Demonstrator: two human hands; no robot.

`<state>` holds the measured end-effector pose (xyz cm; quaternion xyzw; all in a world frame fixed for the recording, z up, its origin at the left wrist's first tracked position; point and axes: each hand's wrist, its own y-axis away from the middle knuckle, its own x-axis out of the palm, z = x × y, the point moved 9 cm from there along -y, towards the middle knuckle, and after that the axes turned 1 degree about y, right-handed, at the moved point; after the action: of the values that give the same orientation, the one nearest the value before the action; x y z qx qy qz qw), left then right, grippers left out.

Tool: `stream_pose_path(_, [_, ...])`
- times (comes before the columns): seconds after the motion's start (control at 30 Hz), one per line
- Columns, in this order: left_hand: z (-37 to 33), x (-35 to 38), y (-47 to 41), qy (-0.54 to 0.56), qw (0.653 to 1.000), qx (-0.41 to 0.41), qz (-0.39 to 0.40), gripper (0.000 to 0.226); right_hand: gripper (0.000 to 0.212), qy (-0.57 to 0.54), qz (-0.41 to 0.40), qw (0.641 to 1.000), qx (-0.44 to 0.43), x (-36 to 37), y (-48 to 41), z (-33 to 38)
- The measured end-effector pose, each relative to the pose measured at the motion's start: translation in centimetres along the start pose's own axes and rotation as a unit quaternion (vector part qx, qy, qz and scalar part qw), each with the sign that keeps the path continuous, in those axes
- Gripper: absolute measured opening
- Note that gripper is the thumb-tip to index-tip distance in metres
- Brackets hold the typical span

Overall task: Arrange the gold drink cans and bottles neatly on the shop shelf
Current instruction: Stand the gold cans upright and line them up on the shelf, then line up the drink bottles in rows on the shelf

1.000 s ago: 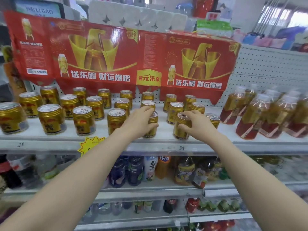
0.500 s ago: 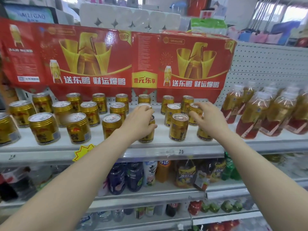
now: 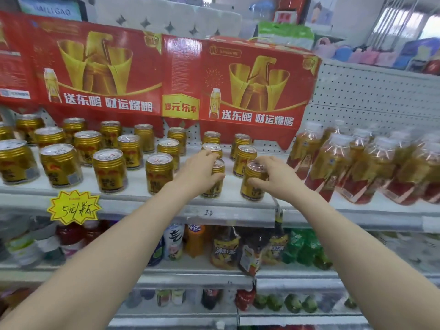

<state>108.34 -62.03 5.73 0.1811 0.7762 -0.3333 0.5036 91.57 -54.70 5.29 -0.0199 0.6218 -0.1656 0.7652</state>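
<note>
Shop shelving is filling your view. A white shelf (image 3: 231, 186) is carrying rows of gold cans (image 3: 109, 170) from its middle out toward 9 o'clock, and gold-and-red drink bottles (image 3: 333, 167) are crowding the 3 o'clock end. A red cardboard banner (image 3: 166, 75) is hanging at 12 o'clock, and a yellow star price tag (image 3: 73, 207) is sticking to the shelf edge at 8 o'clock.

Your left grip (image 3: 200, 172) is curling over the top and side of the left front can (image 3: 215, 186), with only that can in it. The can is showing at the grip's 3 o'clock side. Your right grip (image 3: 278, 177) is wrapping round the right front can (image 3: 252, 184), fingers over the rim and thumb across the near face. That can is peeking out at the grip's 9 o'clock side. Both cans are standing upright in the front row, close together but not touching.

These cans are looking sealed, so you are probably dealing with something hefty for its size. The walls should be stiff, but the printed metal is likely slick. Taking hold round the body below the rim is looking safer than pinching the lid, and sliding along the shelf safer than lifting. The bottles are taller and probably softer-walled, so they are likelier to tip. Taking them at the waist is looking wise.
</note>
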Motion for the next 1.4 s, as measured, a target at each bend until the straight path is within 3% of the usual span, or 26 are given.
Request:
stream_pose_path(0.3, [-0.9, -0.4, 0.6, -0.041, 0.998, -0.036, -0.012, 0.052, 0.068, -0.029, 0.013, 0.998, -0.055, -0.3, -0.8, 0.0])
stream_pose_path(0.43, [-1.2, -0.3, 0.8, -0.040, 0.998, -0.050, -0.023, 0.057, 0.058, -0.019, 0.007, 0.997, -0.077, -0.7, -0.6, 0.5])
stream_pose_path(0.83, [-1.4, -0.5, 0.9, -0.071, 0.997, -0.016, 0.013, 0.058, 0.064, 0.002, 0.019, 0.997, -0.071, -0.8, -0.1, 0.4])
stream_pose_path(0.93, [-1.8, -1.0, 0.4, -0.093, 0.995, 0.003, -0.020, 0.043, 0.057, 0.030, -0.042, 0.994, -0.091, -3.1, 0.9, -0.3])
stream_pose_path(1.07, [-5.0, -0.4, -0.8, -0.064, 0.996, 0.036, -0.045, 0.046, 0.049, 0.064, -0.217, 0.970, -0.093, -9.0, 2.6, -3.4])
stream_pose_path(1.2, [-9.0, 1.7, -1.4, -0.016, 0.997, 0.072, -0.029, 0.053, 0.057, 0.064, -0.320, 0.945, 0.016, -13.5, 4.1, -9.2])
stream_pose_path(1.3, [-10.4, 3.1, -1.7, -0.023, 0.997, 0.077, -0.009, 0.056, 0.076, 0.006, -0.254, 0.963, 0.087, -13.2, 3.2, -13.2])
stream_pose_path(1.4, [-10.8, 3.3, -2.5, -0.026, 0.998, 0.058, -0.008, 0.056, 0.082, -0.013, -0.162, 0.983, 0.089, -11.4, 1.8, -14.5])
